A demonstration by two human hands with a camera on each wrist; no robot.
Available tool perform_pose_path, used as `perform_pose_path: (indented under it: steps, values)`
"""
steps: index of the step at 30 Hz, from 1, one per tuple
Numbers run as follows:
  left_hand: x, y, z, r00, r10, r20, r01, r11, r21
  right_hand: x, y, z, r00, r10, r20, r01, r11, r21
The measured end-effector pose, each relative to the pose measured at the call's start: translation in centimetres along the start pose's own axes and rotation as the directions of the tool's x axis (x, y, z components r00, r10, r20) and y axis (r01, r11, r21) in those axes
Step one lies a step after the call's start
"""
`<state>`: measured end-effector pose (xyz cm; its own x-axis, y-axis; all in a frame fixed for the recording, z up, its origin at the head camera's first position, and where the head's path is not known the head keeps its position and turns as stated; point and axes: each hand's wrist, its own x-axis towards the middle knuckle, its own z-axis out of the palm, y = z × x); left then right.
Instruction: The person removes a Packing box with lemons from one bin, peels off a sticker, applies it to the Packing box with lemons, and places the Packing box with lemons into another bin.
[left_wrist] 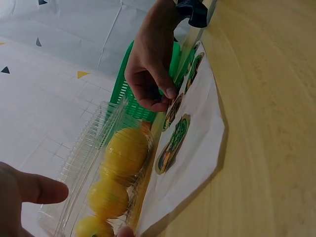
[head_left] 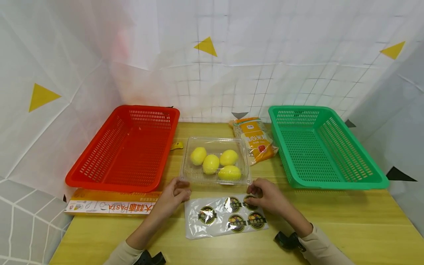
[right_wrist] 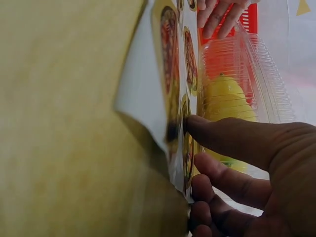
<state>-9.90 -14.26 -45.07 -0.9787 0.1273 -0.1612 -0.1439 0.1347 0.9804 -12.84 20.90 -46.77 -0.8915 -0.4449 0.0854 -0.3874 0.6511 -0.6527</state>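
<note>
A clear plastic clamshell box (head_left: 215,141) with several yellow lemons (head_left: 211,163) stands mid-table. My left hand (head_left: 180,192) grips its near left corner, the index finger (left_wrist: 42,190) stretched along the lid. In front of the box lies a glossy sticker sheet (head_left: 195,228) with several round dark labels. My right hand (head_left: 254,192) has its fingers curled over the sheet's far right label (head_left: 249,201), and thumb and fingertip pinch its edge (left_wrist: 168,98). In the right wrist view the sheet (right_wrist: 143,94) lifts slightly by the fingertip (right_wrist: 191,122), with the box and a lemon (right_wrist: 224,96) just beyond.
A red basket (head_left: 99,176) stands at the left and a green basket (head_left: 331,182) at the right. An orange food bag (head_left: 256,138) lies behind the box. A flat pasta carton (head_left: 109,207) lies at the near left. A white sheet backdrop surrounds the wooden table (head_left: 347,228).
</note>
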Motion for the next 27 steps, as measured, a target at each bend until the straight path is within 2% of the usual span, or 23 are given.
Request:
perform_pose_path:
  steps: [6,10,13,17,22,27]
  values:
    - [0.1,-0.2,0.1,1.000,0.022,0.003,-0.023,0.998,0.066,-0.3,-0.4,-0.1,1.000,0.012,0.006,-0.012,0.997,-0.076]
    - [0.2,-0.2,0.2,1.000,0.029,0.000,-0.029,0.998,0.061,-0.3,-0.6,-0.3,0.998,0.028,0.051,-0.021,0.992,-0.124]
    - [0.1,-0.1,0.2,1.000,0.028,0.001,-0.028,0.998,0.055,-0.2,-0.6,-0.4,0.996,0.030,0.085,-0.020,0.992,-0.124]
    - [0.1,-0.1,0.2,0.999,0.030,0.010,-0.031,0.997,0.065,-0.1,-0.5,-0.5,0.995,0.001,0.102,0.007,0.997,-0.072]
    - [0.0,-0.1,0.1,0.998,0.050,0.038,-0.054,0.990,0.133,-0.2,0.1,-0.6,0.991,-0.077,0.106,0.077,0.997,0.002]
    - [0.1,-0.5,0.0,0.985,0.108,0.134,-0.134,0.968,0.210,-0.4,0.9,-0.7,0.986,-0.056,0.155,0.028,0.983,0.180]
